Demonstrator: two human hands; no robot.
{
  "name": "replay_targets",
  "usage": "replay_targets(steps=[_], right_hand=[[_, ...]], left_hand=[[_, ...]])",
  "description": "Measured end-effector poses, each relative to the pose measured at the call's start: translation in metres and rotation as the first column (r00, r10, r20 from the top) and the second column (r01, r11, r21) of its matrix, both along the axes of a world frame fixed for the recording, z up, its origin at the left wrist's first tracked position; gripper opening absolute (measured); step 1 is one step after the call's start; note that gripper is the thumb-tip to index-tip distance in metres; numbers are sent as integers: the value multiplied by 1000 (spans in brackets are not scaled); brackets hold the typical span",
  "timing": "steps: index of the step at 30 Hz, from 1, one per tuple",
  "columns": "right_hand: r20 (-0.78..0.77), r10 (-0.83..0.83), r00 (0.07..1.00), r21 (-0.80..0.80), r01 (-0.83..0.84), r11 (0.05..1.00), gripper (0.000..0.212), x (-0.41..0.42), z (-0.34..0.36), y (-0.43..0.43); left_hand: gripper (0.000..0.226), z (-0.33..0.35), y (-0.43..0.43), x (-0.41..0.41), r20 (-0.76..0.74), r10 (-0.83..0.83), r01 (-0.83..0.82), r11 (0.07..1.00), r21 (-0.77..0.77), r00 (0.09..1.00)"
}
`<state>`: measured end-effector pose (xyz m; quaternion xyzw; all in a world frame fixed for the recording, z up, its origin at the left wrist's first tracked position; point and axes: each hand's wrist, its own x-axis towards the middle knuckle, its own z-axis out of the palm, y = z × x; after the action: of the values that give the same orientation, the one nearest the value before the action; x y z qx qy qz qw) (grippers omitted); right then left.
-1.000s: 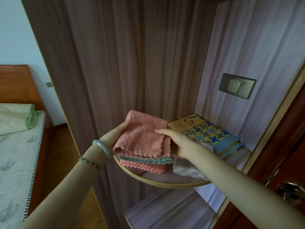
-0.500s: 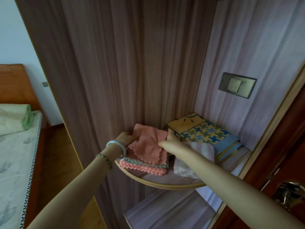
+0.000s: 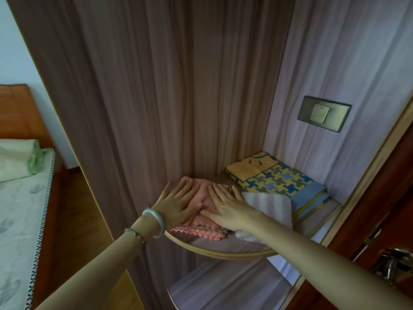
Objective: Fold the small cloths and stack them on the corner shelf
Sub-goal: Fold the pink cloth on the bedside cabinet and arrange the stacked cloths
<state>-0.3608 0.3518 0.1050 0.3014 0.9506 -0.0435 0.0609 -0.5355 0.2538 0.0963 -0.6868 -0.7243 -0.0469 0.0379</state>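
while both hands lie palm-down on the folded pink cloth (image 3: 202,198), nothing is gripped: the left hand (image 3: 178,204) covers its left half and the right hand (image 3: 228,209) its right half, thumbs nearly meeting in the middle. the left fingers (image 3: 188,186) are straight and a little spread, reaching toward the back wall panel; the right fingers (image 3: 220,191) are straight too, fanned slightly and pressing flat.

the pink cloth sits on top of a small stack at the left side of the corner shelf (image 3: 223,253), with a scalloped pink edge (image 3: 201,233) showing beneath it at the front and a thin greenish edge peeking out beside that. just to the right, under the right wrist, lies a pale striped cloth (image 3: 270,206), loosely folded, its lower corner close to the shelf's curved rim. behind it, in the right back corner, a yellow and blue patterned cloth (image 3: 274,177) lies folded flat.

a pale green bangle (image 3: 156,220) and a bead bracelet (image 3: 135,233) circle the left wrist. a wall switch (image 3: 323,113) is mounted on the right panel above the shelf, a lower shelf (image 3: 223,289) shows below, and a bed (image 3: 20,209) stands at the far left.
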Motion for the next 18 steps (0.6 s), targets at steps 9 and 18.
replay_targets(steps=[9,18], right_hand=[[-458,-332,825,-289,215,933,45,6,43,55],[-264,-381,886,-537,193,821,48,2,36,35]], left_hand=[[47,12,-6,-25,590,-39,-64,986,153,807],[63,4,-8,-23,492,32,-56,998,36,870]])
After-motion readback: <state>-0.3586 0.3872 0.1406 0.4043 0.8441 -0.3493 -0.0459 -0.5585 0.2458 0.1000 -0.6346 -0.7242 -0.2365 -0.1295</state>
